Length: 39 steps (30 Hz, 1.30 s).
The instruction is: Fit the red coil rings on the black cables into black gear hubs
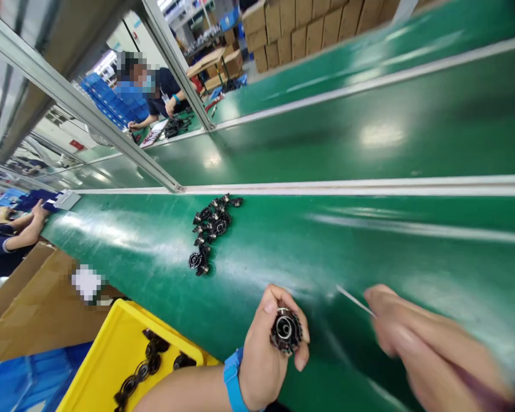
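My left hand (269, 349), with a blue band at the wrist, is wrapped round a round black part (286, 331) whose ringed face points up at the camera. To its right, my right hand (395, 323) is closed on a thin, pale, rod-like tool (355, 301); its tip points left toward the part without touching it. This hand is blurred. Beyond my left hand, a loose group of similar black parts (218, 225) lies on the green work surface (274, 246).
A yellow bin (107, 349) with several black parts stands at lower left, beside a cardboard box (38, 292) and blue crates (30, 380). A metal frame post (175, 63) rises from the bench divider. One person works across the bench, another at far left.
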Available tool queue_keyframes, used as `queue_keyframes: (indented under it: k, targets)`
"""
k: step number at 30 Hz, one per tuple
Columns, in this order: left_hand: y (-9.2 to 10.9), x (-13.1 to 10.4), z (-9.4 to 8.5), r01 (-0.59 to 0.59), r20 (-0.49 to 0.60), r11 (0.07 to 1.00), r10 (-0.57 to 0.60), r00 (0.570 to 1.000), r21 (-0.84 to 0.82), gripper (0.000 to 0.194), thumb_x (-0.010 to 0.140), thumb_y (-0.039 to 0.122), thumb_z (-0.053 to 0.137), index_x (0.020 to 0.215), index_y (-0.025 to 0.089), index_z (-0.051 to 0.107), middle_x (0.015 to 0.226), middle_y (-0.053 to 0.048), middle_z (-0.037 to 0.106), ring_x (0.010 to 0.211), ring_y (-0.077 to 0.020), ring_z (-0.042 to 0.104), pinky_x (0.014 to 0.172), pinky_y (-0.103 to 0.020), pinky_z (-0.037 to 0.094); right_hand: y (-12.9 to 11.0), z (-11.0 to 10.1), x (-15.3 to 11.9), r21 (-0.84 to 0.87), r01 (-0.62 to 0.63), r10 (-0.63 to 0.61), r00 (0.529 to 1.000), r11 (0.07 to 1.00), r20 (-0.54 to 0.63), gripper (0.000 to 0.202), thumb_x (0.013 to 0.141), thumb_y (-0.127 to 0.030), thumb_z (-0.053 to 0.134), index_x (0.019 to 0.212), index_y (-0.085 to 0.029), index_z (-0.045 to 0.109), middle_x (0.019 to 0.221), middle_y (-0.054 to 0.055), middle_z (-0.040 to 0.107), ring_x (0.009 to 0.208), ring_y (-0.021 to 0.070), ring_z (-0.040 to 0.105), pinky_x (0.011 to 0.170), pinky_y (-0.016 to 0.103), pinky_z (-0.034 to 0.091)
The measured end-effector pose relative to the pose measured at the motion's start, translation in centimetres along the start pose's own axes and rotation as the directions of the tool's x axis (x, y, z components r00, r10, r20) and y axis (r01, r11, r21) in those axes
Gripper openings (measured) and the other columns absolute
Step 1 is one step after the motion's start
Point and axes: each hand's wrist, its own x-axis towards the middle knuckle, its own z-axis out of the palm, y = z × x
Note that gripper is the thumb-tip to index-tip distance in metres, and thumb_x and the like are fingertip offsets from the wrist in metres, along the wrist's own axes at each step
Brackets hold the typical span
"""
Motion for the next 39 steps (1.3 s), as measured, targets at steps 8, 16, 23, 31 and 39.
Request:
queue_keyframes:
  k: [8,16,23,31,39]
  targets:
    - [0.3,2.4,0.0,-0.006,-0.099,0.995,0.015,0.995,0.095,0.036,0.091,0.053,0.062,0.106,0.019,0.058,0.093,-0.003,0.064,0.058,-0.0099,0.057,0.056,-0.025,0.05,6.6,-4.0,6.3,-0.649,-0.062,-0.018,0.993,0.759,-0.117,0.029,0.099,-0.036,0.057,0.122,-0.019,0.06,0.119,0.007,0.062,0.106,0.0217,0.06,0.093,0.045,0.05]
    - [0.0,3.3,-0.1,0.033,-0.007,0.951,-0.033,0.999,0.306,0.061,0.072,0.06,0.079,0.116,0.022,0.061,0.11,-0.007,0.063,0.088,-0.0166,0.062,0.079,-0.027,0.052,4.0,-5.2,-4.9,-0.805,-0.28,0.065,0.955,0.523,-0.29,0.04,0.099,-0.036,0.056,0.137,-0.024,0.053,0.143,0.011,0.051,0.126,0.0261,0.054,0.105,0.051,0.046]
    - [-3.4,6.1,5.3,-0.432,0.614,0.58,-0.155,0.774,0.691,0.041,0.093,0.049,0.055,0.122,0.021,0.055,0.111,-0.009,0.063,0.098,-0.0205,0.061,0.09,-0.033,0.049,0.2,-8.1,-19.5,-0.716,-0.646,0.084,0.755,0.265,-0.65,0.045,0.099,-0.05,0.047,0.135,-0.024,0.056,0.143,0.015,0.053,0.13,0.033,0.052,0.108,0.062,0.039]
    - [-13.0,12.0,18.1,-0.685,0.792,0.413,-0.185,0.582,0.6,0.032,0.095,0.051,0.044,0.088,0.021,0.053,0.081,-0.001,0.057,0.078,-0.0189,0.054,0.075,-0.032,0.041,-0.4,-8.0,-19.4,-0.653,-0.733,0.081,0.675,0.192,-0.733,0.045,0.098,-0.046,0.054,0.138,-0.025,0.052,0.146,0.01,0.049,0.133,0.0286,0.047,0.109,0.055,0.04]
    - [-17.5,13.6,21.1,-0.759,0.792,0.227,-0.153,0.59,0.61,0.025,0.088,0.044,0.062,0.084,0.02,0.055,0.077,0.0,0.059,0.072,-0.0181,0.058,0.07,-0.032,0.047,-1.3,-14.6,-19.9,-0.738,-0.628,0.061,0.77,0.247,-0.635,0.03,0.097,-0.041,0.058,0.124,-0.028,0.061,0.138,0.008,0.055,0.117,0.0238,0.057,0.096,0.045,0.052]
